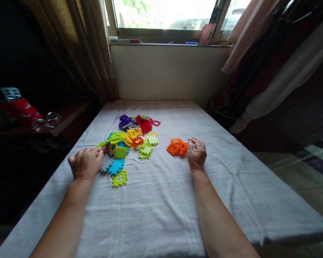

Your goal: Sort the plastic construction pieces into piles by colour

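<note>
Toothed plastic interlocking tiles lie in a mixed heap on the cloth-covered table. My left hand is at the heap's left edge, fingers curled, with a small orange tile showing at its fingertips. Near it are a blue tile, a grey tile and a lime window tile. To the right, apart from the heap, sits a pile of orange tiles. My right hand touches that pile's right side, thumb and fingers closed at an orange tile's edge; the fingertips are partly hidden.
Purple tiles, red tiles, yellow tiles and pale green tiles make up the rest of the heap. A white cloth covers the table. Beyond are a wall and window; a side table stands left, hanging clothes right.
</note>
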Available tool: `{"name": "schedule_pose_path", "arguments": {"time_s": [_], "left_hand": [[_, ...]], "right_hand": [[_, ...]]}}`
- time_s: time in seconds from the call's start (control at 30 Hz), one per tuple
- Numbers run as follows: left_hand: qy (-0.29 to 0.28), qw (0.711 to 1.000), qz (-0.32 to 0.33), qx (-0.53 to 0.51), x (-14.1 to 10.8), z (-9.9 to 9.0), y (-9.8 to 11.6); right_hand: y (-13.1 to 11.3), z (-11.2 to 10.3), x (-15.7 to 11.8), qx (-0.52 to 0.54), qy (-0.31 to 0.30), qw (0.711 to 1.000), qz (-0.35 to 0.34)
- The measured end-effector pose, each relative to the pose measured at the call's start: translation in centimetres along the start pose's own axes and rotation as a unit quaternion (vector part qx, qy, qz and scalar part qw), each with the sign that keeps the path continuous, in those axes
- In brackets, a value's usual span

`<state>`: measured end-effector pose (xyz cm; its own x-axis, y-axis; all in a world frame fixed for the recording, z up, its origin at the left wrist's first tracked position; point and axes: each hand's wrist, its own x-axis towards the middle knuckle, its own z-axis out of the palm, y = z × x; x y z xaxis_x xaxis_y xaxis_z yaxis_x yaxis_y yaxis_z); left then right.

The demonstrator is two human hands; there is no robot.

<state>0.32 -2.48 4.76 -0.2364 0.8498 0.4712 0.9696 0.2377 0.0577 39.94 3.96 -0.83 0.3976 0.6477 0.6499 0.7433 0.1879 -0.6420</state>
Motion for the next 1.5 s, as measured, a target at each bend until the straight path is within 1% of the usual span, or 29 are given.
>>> {"name": "schedule_pose_path", "arguments": {"time_s": [0.07,0.13,0.2,0.27,0.33,0.37,0.43,0.5,0.53,0.6,0.7,0.8,0.9,0.97,1.03,1.13,1.33,1.43,1.5], "left_hand": [[0.027,0.999,-0.008,-0.019,-0.2,-0.9,0.1],[0.045,0.997,-0.010,-0.057,-0.2,-1.6,0.7],[0.049,0.990,-0.006,-0.129,-0.2,-1.9,2.0],[0.030,0.973,-0.003,-0.228,-0.4,-1.7,3.9],[-0.018,0.942,-0.007,-0.335,-0.7,-1.0,6.4],[-0.054,0.921,-0.012,-0.386,-0.9,-0.6,7.7],[-0.123,0.869,-0.030,-0.478,-1.4,0.2,10.1],[-0.168,0.823,-0.051,-0.540,-1.8,0.8,12.0],[-0.181,0.807,-0.059,-0.560,-2.0,0.9,12.7],[-0.198,0.786,-0.067,-0.582,-2.3,1.1,13.6],[-0.214,0.770,-0.076,-0.597,-2.8,1.3,14.1],[-0.225,0.767,-0.079,-0.596,-3.3,1.7,13.9],[-0.219,0.775,-0.077,-0.588,-3.8,2.2,13.4],[-0.192,0.788,-0.069,-0.582,-4.0,2.4,12.8],[-0.156,0.806,-0.053,-0.569,-4.1,2.6,12.1],[-0.114,0.833,-0.036,-0.541,-4.1,2.7,11.3],[-0.057,0.850,-0.049,-0.521,-3.6,2.8,10.4],[-0.036,0.858,-0.056,-0.509,-3.4,2.9,10.0],[-0.030,0.861,-0.058,-0.505,-3.3,3.0,9.8]], "right_hand": [[-0.5,-0.1,-0.1,0.012,0.003,1.000,-0.009],[-1.1,-0.1,-0.3,0.027,-0.004,1.000,-0.014],[-2.0,0.0,-0.7,0.046,-0.026,0.999,-0.013],[-3.1,0.2,-1.2,0.073,-0.060,0.995,-0.015],[-4.2,0.3,-1.7,0.109,-0.110,0.988,-0.021],[-4.8,0.4,-2.0,0.130,-0.139,0.981,-0.025],[-5.9,0.5,-2.6,0.173,-0.197,0.965,-0.030],[-6.8,0.5,-3.0,0.208,-0.244,0.947,-0.028],[-7.1,0.5,-3.2,0.221,-0.263,0.939,-0.024],[-7.6,0.7,-3.6,0.239,-0.289,0.927,-0.014],[-8.0,1.0,-3.9,0.256,-0.299,0.919,0.002],[-7.9,1.3,-3.8,0.265,-0.282,0.922,0.012],[-7.0,1.1,-2.9,0.246,-0.240,0.938,0.041],[-6.0,0.6,-2.0,0.202,-0.197,0.957,0.073],[-5.1,0.2,-1.2,0.134,-0.159,0.973,0.100],[-3.9,-0.3,-0.5,0.042,-0.139,0.982,0.117],[-2.8,-0.6,-0.1,-0.056,-0.140,0.983,0.103],[-2.9,-0.6,-0.2,-0.102,-0.132,0.983,0.073],[-3.2,-0.5,-0.7,-0.135,-0.140,0.980,0.040]]}}
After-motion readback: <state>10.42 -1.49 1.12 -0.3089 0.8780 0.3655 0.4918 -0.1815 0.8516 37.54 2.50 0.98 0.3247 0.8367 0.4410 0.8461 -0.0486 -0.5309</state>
